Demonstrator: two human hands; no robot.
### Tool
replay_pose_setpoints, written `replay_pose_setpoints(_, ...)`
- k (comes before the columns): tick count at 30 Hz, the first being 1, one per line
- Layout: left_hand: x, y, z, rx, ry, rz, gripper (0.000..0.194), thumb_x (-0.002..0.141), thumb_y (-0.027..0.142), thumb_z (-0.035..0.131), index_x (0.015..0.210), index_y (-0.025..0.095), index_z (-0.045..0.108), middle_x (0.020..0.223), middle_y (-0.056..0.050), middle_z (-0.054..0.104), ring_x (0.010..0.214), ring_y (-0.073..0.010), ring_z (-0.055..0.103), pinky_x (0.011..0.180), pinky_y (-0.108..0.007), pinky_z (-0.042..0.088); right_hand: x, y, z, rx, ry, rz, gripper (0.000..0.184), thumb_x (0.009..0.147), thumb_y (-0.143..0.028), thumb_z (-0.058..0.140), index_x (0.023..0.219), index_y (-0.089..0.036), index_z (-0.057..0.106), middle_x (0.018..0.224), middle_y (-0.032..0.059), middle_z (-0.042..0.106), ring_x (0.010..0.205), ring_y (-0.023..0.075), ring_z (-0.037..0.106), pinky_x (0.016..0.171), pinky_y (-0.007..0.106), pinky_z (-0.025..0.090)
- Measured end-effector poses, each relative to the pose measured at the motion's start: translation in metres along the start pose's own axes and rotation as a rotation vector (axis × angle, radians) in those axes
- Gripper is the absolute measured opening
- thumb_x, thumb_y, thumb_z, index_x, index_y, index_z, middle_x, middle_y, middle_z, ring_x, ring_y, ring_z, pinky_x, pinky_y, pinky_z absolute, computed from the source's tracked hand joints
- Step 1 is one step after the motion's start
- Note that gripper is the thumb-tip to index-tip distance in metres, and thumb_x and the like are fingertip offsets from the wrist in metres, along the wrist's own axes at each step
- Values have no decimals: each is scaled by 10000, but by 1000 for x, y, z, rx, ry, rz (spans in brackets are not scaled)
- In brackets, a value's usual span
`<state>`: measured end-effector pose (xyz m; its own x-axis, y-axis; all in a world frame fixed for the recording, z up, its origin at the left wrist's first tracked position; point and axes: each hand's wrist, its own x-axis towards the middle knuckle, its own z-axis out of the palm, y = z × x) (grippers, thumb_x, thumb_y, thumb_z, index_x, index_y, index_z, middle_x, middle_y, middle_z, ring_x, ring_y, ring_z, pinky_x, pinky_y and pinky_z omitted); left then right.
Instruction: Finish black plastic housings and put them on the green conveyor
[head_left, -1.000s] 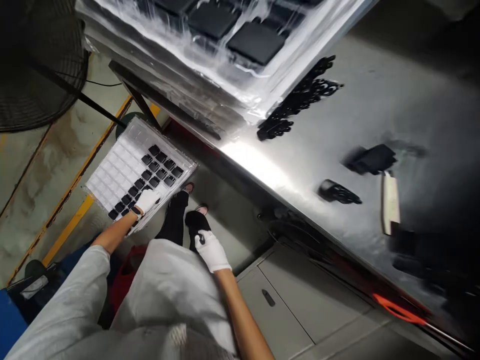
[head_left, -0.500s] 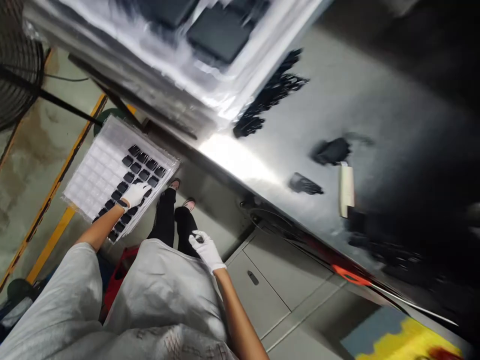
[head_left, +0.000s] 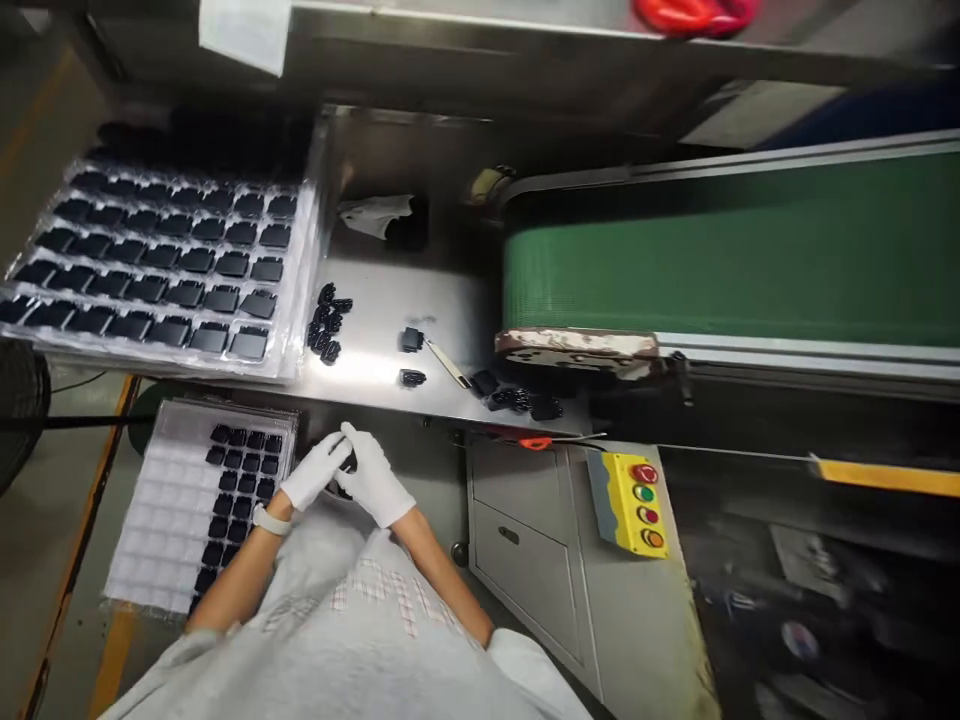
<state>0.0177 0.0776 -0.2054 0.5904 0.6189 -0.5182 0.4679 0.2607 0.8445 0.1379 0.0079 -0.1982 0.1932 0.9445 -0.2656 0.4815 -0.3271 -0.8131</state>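
My gloved left hand (head_left: 315, 470) and gloved right hand (head_left: 377, 480) meet in front of my body. Between their fingers is a small black plastic part (head_left: 349, 462), mostly covered by the gloves. Left of my hands lies a clear plastic tray (head_left: 154, 530), its right-hand pockets filled with rows of black parts (head_left: 245, 483) and its left pockets bare. On the metal table (head_left: 360, 385) beyond, a black part (head_left: 412, 340) and another (head_left: 412, 378) lie singly. A pale-handled tool, perhaps a knife (head_left: 448, 364), lies beside them.
A stack of filled trays (head_left: 289, 345) stands at the table's left. Loose black parts (head_left: 326, 325) lie beside it, with a white cloth or glove (head_left: 379, 214) behind. A green conveyor belt (head_left: 720, 250) runs off right, above a yellow button box (head_left: 637, 505) and a cabinet (head_left: 525, 570).
My left hand has left the lower tray and come over to my right hand, which held a dark piece by itself. The view has turned, bringing the conveyor into sight.
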Motion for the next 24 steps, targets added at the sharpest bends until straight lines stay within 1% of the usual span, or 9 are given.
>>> replay_pose_setpoints(3,24,36,-10,19,-47,26,386,971,352,496,1273,130,588,1302,-147,658,1176,-211,646,1031,-374,529,8,-7,-37,-8,59,-28,669,761,-254,707,1396,-134,536,1293,155,586,1216,270,556,1095,449,443)
replay_pose_setpoints(6,45,61,-7,105,-63,42,397,959,389,498,1259,145,586,1239,-123,692,1058,-198,692,883,-321,586,17,4,-74,-22,101,-17,574,783,-270,711,1337,-176,595,1270,104,618,1188,231,580,1079,383,460)
replay_pose_setpoints(9,76,77,2,264,31,24,398,954,418,504,1227,142,588,1163,-126,711,984,-212,706,815,-333,588,44,31,-112,-67,147,71,403,897,-270,594,1279,-146,627,1221,122,636,1048,187,636,965,315,515)
replay_pose_setpoints(11,101,84,8,407,138,-11,375,946,388,528,1210,129,595,1152,-154,706,1038,-253,690,884,-386,564,74,52,-137,-132,189,145,397,928,-245,542,1291,-99,609,1219,177,618,1067,226,621,972,355,498)
replay_pose_setpoints(13,125,89,11,553,220,-61,357,948,343,537,1224,125,596,1175,-181,692,1100,-286,665,953,-435,527,112,70,-158,-194,190,173,451,882,-182,585,1324,-90,579,1263,211,580,1177,292,553,1044,431,429)
replay_pose_setpoints(16,144,95,13,751,263,-133,338,964,307,533,1257,149,594,1220,-162,671,1109,-268,652,987,-461,508,165,85,-175,-212,85,148,525,761,-75,659,1279,-114,583,1296,190,552,1213,316,498,1070,492,373)
replay_pose_setpoints(19,147,101,19,921,263,-186,286,972,283,543,1220,160,614,1209,-110,659,1093,-226,641,1002,-468,506,193,86,-181,-144,-50,104,371,726,-78,666,1093,-98,614,1178,144,597,1154,279,519,1049,491,389)
replay_pose_setpoints(21,146,105,25,1007,261,-230,255,970,284,557,1173,148,629,1158,-93,662,1060,-216,643,974,-465,525,193,79,-187,-47,-126,53,329,732,-139,663,1051,-99,593,1115,128,615,1083,245,548,1009,441,432)
replay_pose_setpoints(24,149,107,35,1096,272,-281,240,957,299,589,1117,126,638,1091,-84,664,1019,-207,647,919,-439,554,166,60,-207,166,-220,-58,447,753,-263,619,1161,-118,510,1138,116,619,997,182,583,921,338,495)
